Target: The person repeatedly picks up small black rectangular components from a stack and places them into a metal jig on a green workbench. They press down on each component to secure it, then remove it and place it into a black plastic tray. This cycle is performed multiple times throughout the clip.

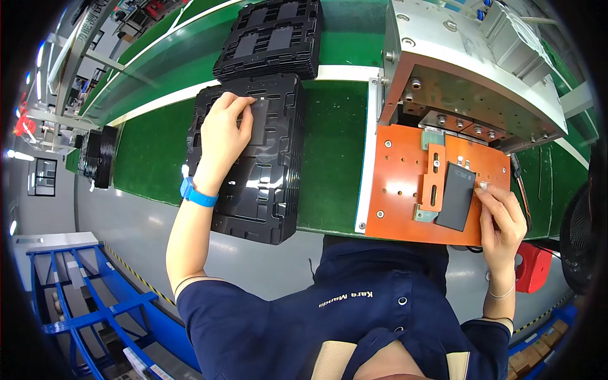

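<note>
Hands: left (223,136) pinching dark piece (258,117) on black tray (266,190); right (500,218) fingertips pressing dark slab (457,196) edge, orange plate (396,183).

A glossy black moulded plastic tray (253,158) lies on a matt green conveyor belt (332,152) with a fine, cloth-like texture; light glints off the tray's ridges. A second stack of black plastic trays (272,38) behind it looks duller. The left hand (223,133) rests on a smooth dark grey slab (258,117) with a soft sheen, and its wrist wears a bright blue rubbery band (197,195). At the right, an orange fixture plate (405,183) looks like smooth matt plastic board, with pale metal brackets screwed on. On it lies a matt, charcoal flat rectangular piece (457,195) under the right hand (501,221). Above stands a brushed, bare metal machine block (456,69). The worktop edge (126,221) is painted grey, semi-gloss.
</note>
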Demonstrator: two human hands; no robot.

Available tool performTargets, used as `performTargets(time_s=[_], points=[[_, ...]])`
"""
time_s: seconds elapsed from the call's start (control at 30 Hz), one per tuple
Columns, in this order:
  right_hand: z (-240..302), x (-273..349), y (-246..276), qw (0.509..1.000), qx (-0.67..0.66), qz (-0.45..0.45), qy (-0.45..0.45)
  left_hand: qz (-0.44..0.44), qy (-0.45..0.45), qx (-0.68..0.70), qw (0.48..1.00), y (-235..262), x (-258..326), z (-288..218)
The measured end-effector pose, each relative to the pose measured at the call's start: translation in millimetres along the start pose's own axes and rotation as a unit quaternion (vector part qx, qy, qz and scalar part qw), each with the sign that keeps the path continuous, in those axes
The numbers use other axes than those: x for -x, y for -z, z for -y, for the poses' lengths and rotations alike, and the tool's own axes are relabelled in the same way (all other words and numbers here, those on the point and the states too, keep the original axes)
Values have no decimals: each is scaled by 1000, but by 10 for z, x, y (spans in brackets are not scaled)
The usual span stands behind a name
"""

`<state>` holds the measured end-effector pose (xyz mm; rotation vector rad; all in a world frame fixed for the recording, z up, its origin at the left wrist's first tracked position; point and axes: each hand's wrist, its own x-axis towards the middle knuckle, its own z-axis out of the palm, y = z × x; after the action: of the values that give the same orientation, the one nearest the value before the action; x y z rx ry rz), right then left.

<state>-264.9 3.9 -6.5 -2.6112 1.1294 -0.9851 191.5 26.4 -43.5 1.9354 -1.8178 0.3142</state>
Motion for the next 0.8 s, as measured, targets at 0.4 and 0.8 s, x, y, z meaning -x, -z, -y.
performTargets(time_s=[0.4,0.8], points=[[-10,15,25,1000,2,-3,5,-107,56,-53,991,583,261,3],[445,198,-43,998,41,36,-37,105,320,-123,934,970,1065,-172]])
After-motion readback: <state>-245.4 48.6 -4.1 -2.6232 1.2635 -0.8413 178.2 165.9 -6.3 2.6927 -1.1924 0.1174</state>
